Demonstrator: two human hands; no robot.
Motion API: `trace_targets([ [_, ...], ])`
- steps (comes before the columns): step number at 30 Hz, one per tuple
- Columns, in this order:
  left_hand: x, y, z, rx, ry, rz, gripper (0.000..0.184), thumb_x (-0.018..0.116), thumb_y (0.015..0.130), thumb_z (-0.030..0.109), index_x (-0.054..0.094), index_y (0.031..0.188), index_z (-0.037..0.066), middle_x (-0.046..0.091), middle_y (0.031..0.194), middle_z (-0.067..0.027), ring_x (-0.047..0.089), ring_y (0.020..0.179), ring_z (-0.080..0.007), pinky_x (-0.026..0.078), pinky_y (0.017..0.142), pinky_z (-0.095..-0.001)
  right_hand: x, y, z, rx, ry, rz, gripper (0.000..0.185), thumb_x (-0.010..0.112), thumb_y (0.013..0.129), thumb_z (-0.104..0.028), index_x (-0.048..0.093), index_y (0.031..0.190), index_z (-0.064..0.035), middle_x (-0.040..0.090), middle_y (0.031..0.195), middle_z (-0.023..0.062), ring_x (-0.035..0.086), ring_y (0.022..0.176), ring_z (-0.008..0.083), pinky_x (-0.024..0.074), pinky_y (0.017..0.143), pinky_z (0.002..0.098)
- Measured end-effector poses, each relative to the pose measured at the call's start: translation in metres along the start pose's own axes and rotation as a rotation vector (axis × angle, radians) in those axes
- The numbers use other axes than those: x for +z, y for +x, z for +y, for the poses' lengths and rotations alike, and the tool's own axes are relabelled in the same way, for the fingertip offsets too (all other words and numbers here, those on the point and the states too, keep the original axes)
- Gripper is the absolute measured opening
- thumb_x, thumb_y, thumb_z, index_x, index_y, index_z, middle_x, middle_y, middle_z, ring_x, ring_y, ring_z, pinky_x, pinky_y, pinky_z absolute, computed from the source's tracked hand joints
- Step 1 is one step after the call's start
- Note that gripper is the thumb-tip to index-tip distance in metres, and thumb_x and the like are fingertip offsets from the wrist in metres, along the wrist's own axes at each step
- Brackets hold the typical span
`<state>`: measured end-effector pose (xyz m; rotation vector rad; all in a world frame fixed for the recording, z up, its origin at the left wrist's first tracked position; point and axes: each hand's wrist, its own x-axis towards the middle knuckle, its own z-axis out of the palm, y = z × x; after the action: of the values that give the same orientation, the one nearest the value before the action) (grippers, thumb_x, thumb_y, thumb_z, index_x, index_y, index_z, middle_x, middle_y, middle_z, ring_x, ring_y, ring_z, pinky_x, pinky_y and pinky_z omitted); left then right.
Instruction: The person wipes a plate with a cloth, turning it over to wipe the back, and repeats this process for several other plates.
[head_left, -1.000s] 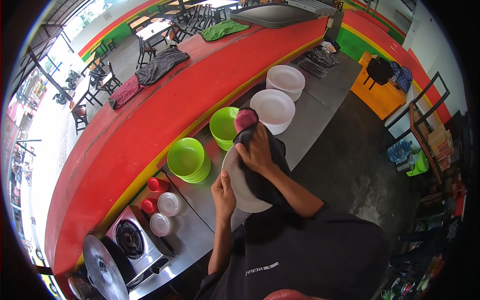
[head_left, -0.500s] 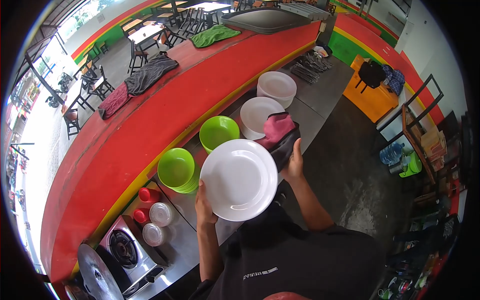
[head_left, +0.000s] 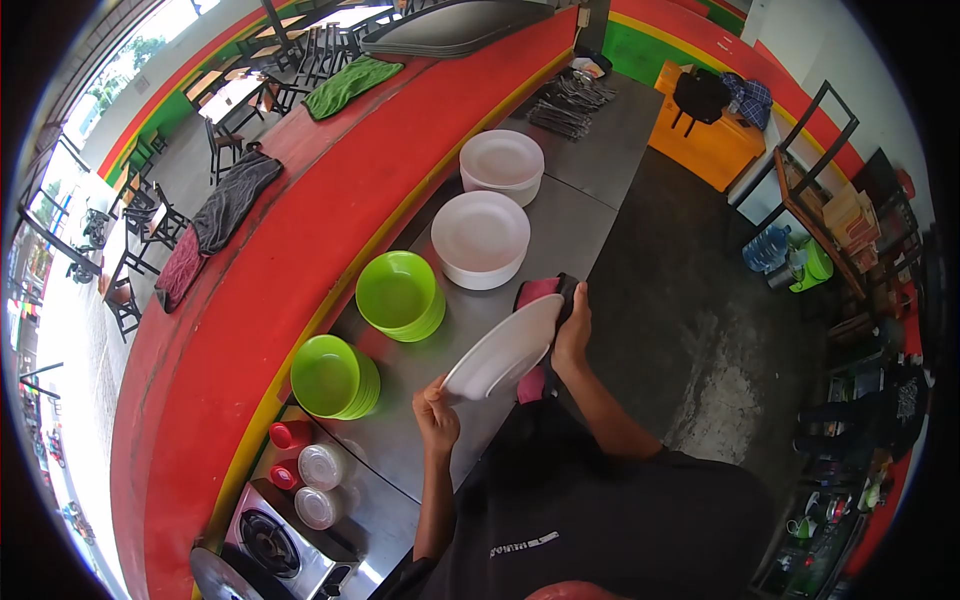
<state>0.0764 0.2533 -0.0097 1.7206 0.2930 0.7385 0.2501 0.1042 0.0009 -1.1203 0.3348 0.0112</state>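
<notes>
A white plate (head_left: 508, 348) is held tilted in front of my body, its underside partly toward me. My left hand (head_left: 437, 415) grips the plate's lower left rim. At the plate's upper right edge, my right hand (head_left: 572, 335) is closed on a pink and black cloth (head_left: 535, 382), which hangs behind and below the plate. Beyond the plate, a stack of white plates (head_left: 481, 240) stands on the steel counter (head_left: 590, 215). Another white stack (head_left: 502, 160) sits farther back. To the left are two stacks of green bowls (head_left: 400, 296), (head_left: 335, 376).
Cutlery (head_left: 572, 104) lies in a pile at the counter's far end. Red cups (head_left: 290, 434), clear-lidded tubs (head_left: 320, 467) and a gas stove (head_left: 285, 545) are at the lower left. A red ledge (head_left: 330, 180) with cloths runs along the counter.
The plate has turned from facing up to a steep tilt. My right hand and the cloth have moved down to its right edge. The view has shifted, with the counter things appearing lower left.
</notes>
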Motion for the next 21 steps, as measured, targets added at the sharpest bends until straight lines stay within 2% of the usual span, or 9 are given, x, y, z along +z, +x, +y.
trace_targets([
  [1, 0.006, 0.007, 0.008, 0.026, 0.002, -0.027, 0.063, 0.034, 0.107, 0.044, 0.061, 0.083, -0.007, 0.045, 0.061, -0.0007, 0.041, 0.057, -0.0102, 0.031, 0.052, -0.0315, 0.006, -0.001, -0.004, -0.046, -0.024, 0.065, 0.052, 0.043, 0.103, -0.052, 0.06, 0.107, -0.0029, 0.059, 0.11, 0.0045, 0.056, 0.101, 0.0139, 0.0451, 0.089, 0.0293],
  [4, 0.022, 0.018, 0.007, -0.01, 0.083, -0.076, 0.055, 0.038, 0.108, 0.035, 0.047, 0.068, -0.001, 0.04, 0.056, 0.0048, 0.033, 0.051, -0.0073, 0.024, 0.047, -0.0327, -0.003, 0.002, -0.003, -0.11, -0.273, -0.368, 0.062, 0.035, 0.106, -0.046, 0.055, 0.127, 0.0091, 0.056, 0.133, 0.0153, 0.049, 0.127, 0.0256, 0.0339, 0.109, 0.0376],
  [8, 0.038, 0.032, -0.004, -0.231, 0.127, 0.0, 0.05, 0.046, 0.106, 0.03, 0.046, 0.065, 0.001, 0.044, 0.058, 0.0075, 0.038, 0.053, -0.0058, 0.028, 0.046, -0.0305, 0.011, -0.022, -0.016, -0.901, -0.817, -0.722, 0.048, 0.043, 0.103, -0.032, 0.056, 0.128, 0.0065, 0.053, 0.137, 0.0196, 0.039, 0.138, 0.0374, 0.0264, 0.113, 0.0525],
  [11, 0.054, 0.031, -0.052, -0.249, -0.176, 0.106, 0.034, 0.052, 0.103, 0.024, 0.055, 0.079, -0.001, 0.053, 0.069, 0.0012, 0.05, 0.064, -0.007, 0.041, 0.055, -0.0277, 0.007, -0.048, -0.016, -0.966, -0.898, -1.082, 0.042, 0.051, 0.1, -0.03, 0.058, 0.13, 0.0001, 0.051, 0.141, 0.0167, 0.035, 0.142, 0.0379, 0.0235, 0.116, 0.055],
  [12, 0.051, 0.028, -0.063, -0.135, -0.105, 0.115, 0.023, 0.053, 0.102, 0.022, 0.054, 0.098, 0.0, 0.058, 0.088, -0.0026, 0.055, 0.077, -0.0106, 0.046, 0.067, -0.0293, 0.008, -0.054, -0.02, -0.963, -0.882, -1.2, 0.042, 0.053, 0.099, -0.03, 0.059, 0.129, -0.002, 0.051, 0.142, 0.0151, 0.035, 0.143, 0.0368, 0.0233, 0.117, 0.0542],
  [13, 0.05, 0.027, -0.068, -0.023, -0.032, 0.131, 0.027, 0.055, 0.1, 0.021, 0.053, 0.117, 0.0, 0.063, 0.106, -0.0064, 0.061, 0.091, -0.0142, 0.051, 0.08, -0.0309, 0.008, -0.053, -0.023, -0.937, -0.843, -1.263, 0.042, 0.055, 0.098, -0.03, 0.059, 0.13, -0.0033, 0.051, 0.143, 0.0142, 0.036, 0.143, 0.0363, 0.024, 0.117, 0.0536],
  [15, 0.05, 0.035, -0.075, -0.173, -0.175, 0.111, 0.034, 0.056, 0.099, 0.02, 0.048, 0.125, 0.0, 0.061, 0.114, -0.0079, 0.06, 0.098, -0.0162, 0.05, 0.085, -0.0323, 0.008, -0.048, -0.027, -0.886, -0.761, -1.394, 0.042, 0.059, 0.096, -0.031, 0.059, 0.13, -0.0059, 0.051, 0.143, 0.0124, 0.037, 0.142, 0.0352, 0.0255, 0.117, 0.0524],
  [18, 0.054, 0.049, -0.073, -0.4, -0.391, 0.102, 0.047, 0.059, 0.098, 0.02, 0.041, 0.137, 0.0, 0.058, 0.126, -0.0103, 0.059, 0.109, -0.0193, 0.049, 0.093, -0.0344, 0.014, -0.02, -0.034, -0.932, -0.675, -1.25, 0.045, 0.063, 0.094, -0.029, 0.057, 0.134, -0.0094, 0.052, 0.143, 0.0095, 0.04, 0.14, 0.0327, 0.0298, 0.116, 0.0501],
  [21, 0.063, 0.062, -0.055, -0.257, -0.187, 0.013, 0.052, 0.06, 0.097, 0.018, 0.04, 0.141, -0.001, 0.057, 0.132, -0.0116, 0.057, 0.117, -0.0213, 0.046, 0.1, -0.0356, 0.028, 0.01, -0.052, -1.061, -0.945, -1.054, 0.052, 0.063, 0.093, -0.035, 0.053, 0.139, -0.0105, 0.048, 0.147, 0.0101, 0.039, 0.141, 0.0329, 0.0298, 0.115, 0.0501],
])
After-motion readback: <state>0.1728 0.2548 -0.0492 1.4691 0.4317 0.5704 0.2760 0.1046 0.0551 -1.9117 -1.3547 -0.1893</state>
